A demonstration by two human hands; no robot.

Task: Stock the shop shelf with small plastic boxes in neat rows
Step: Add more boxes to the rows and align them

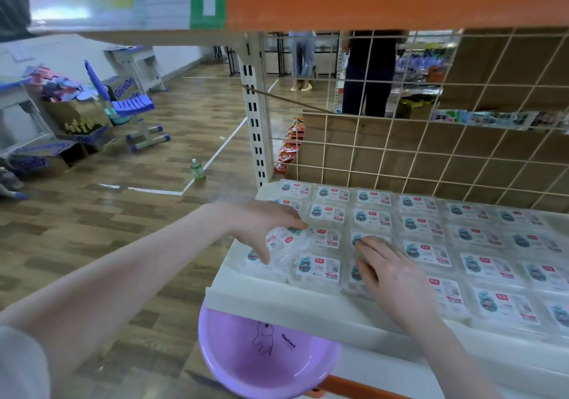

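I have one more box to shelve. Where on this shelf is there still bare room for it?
Bare white shelf shows only along the front lip and at the front left corner, beside the tilted box that the left hand grips. Behind the right hand, the rows of boxes run edge to edge back to the wire grid.

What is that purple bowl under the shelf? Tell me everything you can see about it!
The purple bowl is a round, shallow basin that looks like smooth, shiny plastic, lilac with a paler rim. Inside it has a line drawing of a little elephant and the word "Elephant". Nothing can be seen inside it. It sits below the front left corner of the white shelf, whose edge hides its far rim. It sticks out over the wooden floor, near an orange bar. What holds it up cannot be seen. Neither hand touches it.
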